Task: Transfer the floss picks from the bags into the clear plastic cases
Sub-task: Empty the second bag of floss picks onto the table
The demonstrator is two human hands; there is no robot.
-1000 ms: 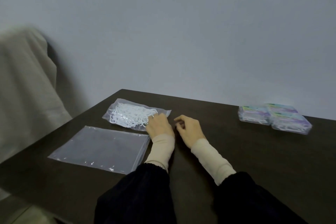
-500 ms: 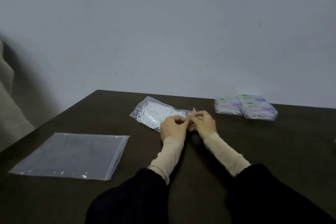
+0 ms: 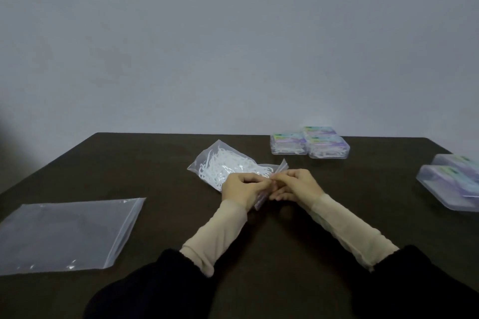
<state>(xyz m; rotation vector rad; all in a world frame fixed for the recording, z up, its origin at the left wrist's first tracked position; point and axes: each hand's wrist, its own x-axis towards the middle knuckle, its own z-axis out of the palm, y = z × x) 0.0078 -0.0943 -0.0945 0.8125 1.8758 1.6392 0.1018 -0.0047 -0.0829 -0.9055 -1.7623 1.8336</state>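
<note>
Both hands — left hand [image 3: 242, 189], right hand [image 3: 298, 185] — pinch the mouth of the bag [image 3: 228, 167] of white floss picks [image 3: 230, 166] mid-desk, filled clear cases [image 3: 309, 144] near the far edge — their labels unreadable — an empty bag [image 3: 64, 234] at the left edge.

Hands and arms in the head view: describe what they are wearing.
The left hand and right hand are bare, with no gloves, rings or watch showing. Each forearm wears a snug, thin beige sleeve reaching the wrist, and over it, nearer the elbow, a looser dark outer sleeve.
</note>
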